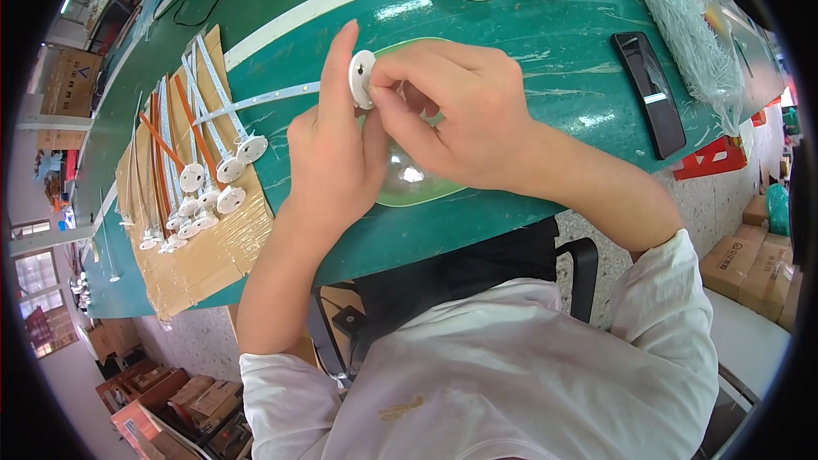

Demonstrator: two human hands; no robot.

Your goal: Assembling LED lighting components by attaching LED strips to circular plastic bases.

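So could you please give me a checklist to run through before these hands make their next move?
1. White round plastic disc supported: ok, held in the left hand.
2. Right hand grip: cannot tell; thumb and index finger meet at the disc.
3. Pale narrow LED strip clear of others: not ok, far end crosses them in view.
4. Green-rimmed translucent dish contents: cannot tell, hands cover part.
5. Black rectangular phone clear of hands: ok.

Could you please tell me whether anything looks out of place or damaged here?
Nothing appears spilled or broken. The strips on the cardboard look a little untidy, some crossing others at uneven angles, and the table shows pale streaks, perhaps scuffs.
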